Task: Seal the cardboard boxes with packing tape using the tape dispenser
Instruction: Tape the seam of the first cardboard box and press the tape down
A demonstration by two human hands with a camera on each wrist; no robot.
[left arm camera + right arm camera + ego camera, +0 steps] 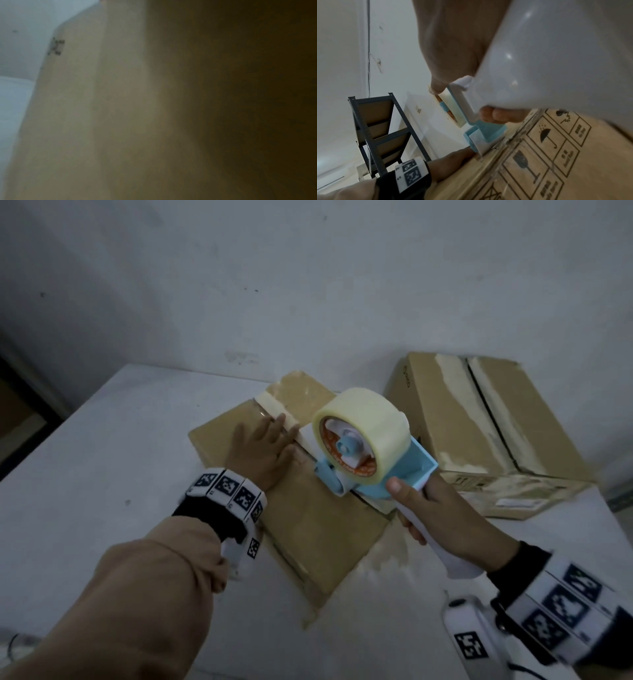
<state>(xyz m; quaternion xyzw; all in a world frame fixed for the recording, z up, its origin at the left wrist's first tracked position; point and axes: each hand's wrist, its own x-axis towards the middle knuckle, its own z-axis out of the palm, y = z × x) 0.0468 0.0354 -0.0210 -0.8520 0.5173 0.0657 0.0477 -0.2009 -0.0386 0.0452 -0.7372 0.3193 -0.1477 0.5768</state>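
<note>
A flat cardboard box (308, 529) lies on the white table, with a tape strip (274, 409) along its middle seam. My left hand (263, 446) rests flat on the box top beside the seam, fingers straight. My right hand (431, 508) grips the white handle of a blue tape dispenser (404, 474) that carries a pale yellow tape roll (366, 426). The dispenser's front end sits on the seam just right of the left hand. In the right wrist view the dispenser (486, 132) touches the printed box (539, 169). The left wrist view shows only blurred cardboard (102, 108).
A second, larger cardboard box (479, 433) with torn tape marks stands at the back right against the wall. The white table (102, 457) runs to the left and front. A dark metal shelf (380, 135) shows in the right wrist view.
</note>
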